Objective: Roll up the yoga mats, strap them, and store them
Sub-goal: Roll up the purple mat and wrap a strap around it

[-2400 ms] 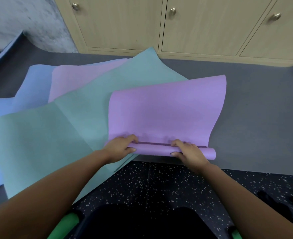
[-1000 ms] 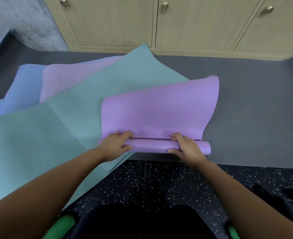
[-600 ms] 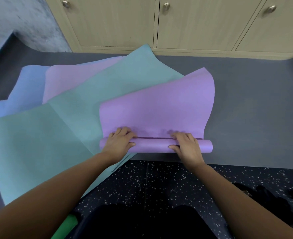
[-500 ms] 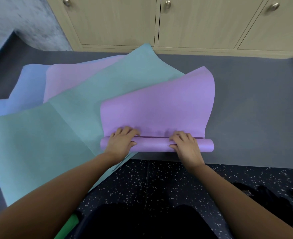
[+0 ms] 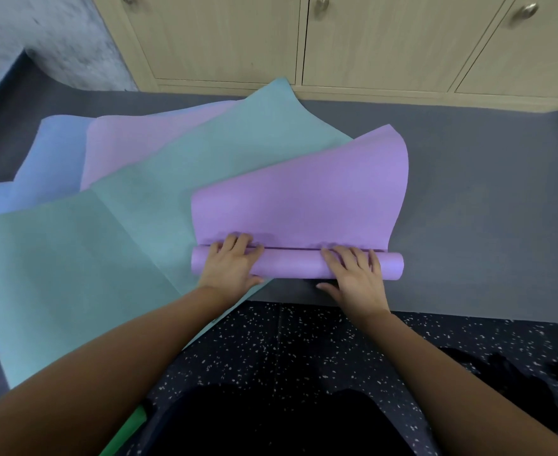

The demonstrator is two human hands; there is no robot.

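Now the purple yoga mat (image 5: 303, 205) lies partly rolled, its roll (image 5: 290, 266) at the near end, resting across a teal mat (image 5: 123, 232) and the grey floor (image 5: 484, 209). The left grip (image 5: 230, 268) and right grip (image 5: 356, 278) press on the roll, fingers flat and released. 2 more mats, a lilac mat (image 5: 133, 149) and a blue mat (image 5: 50, 153), show from under the teal one.

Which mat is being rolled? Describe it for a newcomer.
Below the wooden cabinets, mats fan across the grey floor. The purple mat is rightmost, partly overlapping a teal mat. Only it has a rolled near edge, under the left hand and right hand.
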